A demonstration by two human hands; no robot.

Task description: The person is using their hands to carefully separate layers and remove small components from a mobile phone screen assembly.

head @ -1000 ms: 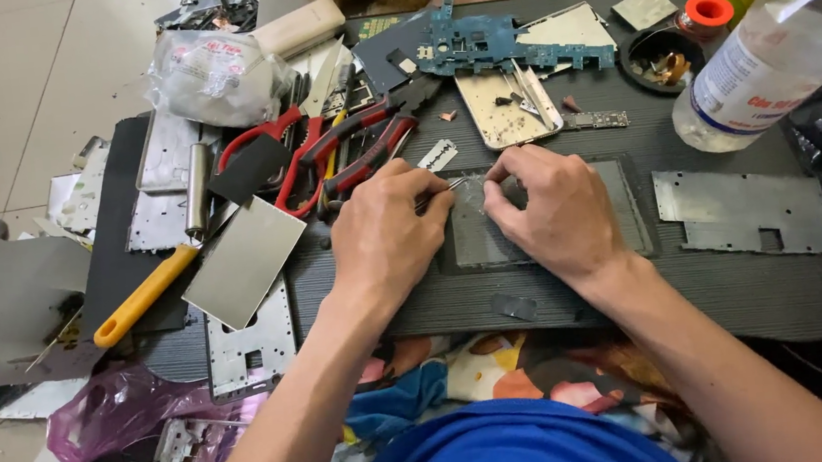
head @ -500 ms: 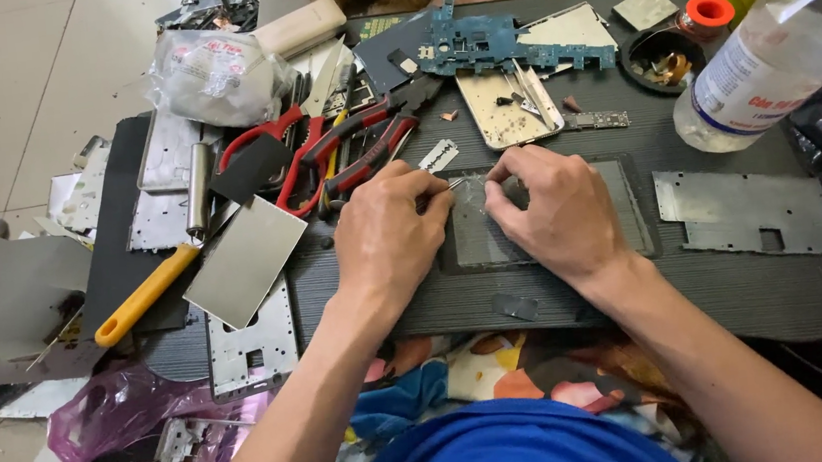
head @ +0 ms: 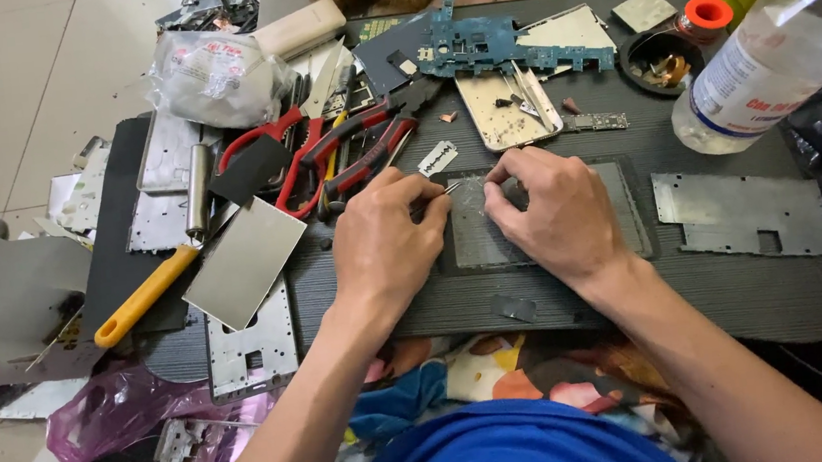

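Note:
A flat grey rectangular panel lies on the dark lap table in front of me. My right hand rests on top of it, fingers curled and pressing at its upper edge. My left hand sits just left of the panel, fingers pinched on a thin metal tool whose tip pokes out toward the panel's top left corner. A small razor blade lies just above my left hand.
Red-handled pliers and cutters lie at upper left beside a yellow-handled tool. A blue circuit board, a clear plastic bottle, a small dark bowl and metal plates surround the panel. Scrap frames litter the floor at left.

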